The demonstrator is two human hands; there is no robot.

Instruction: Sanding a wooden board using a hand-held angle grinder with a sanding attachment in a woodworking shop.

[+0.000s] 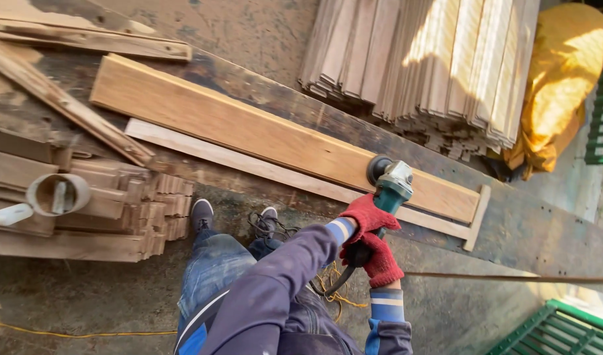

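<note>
Both my hands wear red knit gloves and grip a green angle grinder (395,186). My left hand (366,217) wraps the body just behind the grey head. My right hand (382,261) holds the rear handle, where a black cable hangs down. The grinder's dark disc (378,168) rests against the near edge of a long light wooden plank (249,128). That plank lies diagonally on a dark, worn workbench (531,223), with a thinner pale strip (249,164) along its near side and a small stop block (476,217) at its right end.
A big stack of thin wooden slats (433,59) stands at the back right, next to a yellow sack (558,85). Green crates (558,329) are at the right. Short wood offcuts (117,210), a tape roll (56,194) and a yellow cord (84,334) are at the left. My shoes (202,213) stand below the bench.
</note>
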